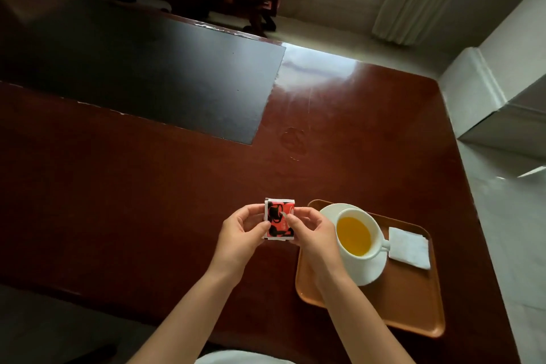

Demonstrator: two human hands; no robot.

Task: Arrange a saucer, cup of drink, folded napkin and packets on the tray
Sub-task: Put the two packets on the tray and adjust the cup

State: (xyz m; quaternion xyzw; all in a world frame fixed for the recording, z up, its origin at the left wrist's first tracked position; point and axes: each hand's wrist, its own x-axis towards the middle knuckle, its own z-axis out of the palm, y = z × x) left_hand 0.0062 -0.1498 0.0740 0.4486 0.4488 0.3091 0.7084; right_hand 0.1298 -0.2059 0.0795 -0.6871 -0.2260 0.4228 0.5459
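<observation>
Red and black packets [279, 220] are held as a small stack above the table, just left of the tray. My left hand [242, 230] pinches the stack's left edge and my right hand [310, 230] pinches its right side. An orange tray [413, 304] lies at the table's right. On it stands a white saucer [370, 270] with a white cup [359, 233] of orange drink. A folded white napkin [409, 247] lies on the tray to the right of the cup's handle.
The table [147, 201] is dark red wood with a black inlay panel [147, 74] at the back left. Its right edge runs close to the tray. A white wall ledge [502, 91] and pale floor are to the right.
</observation>
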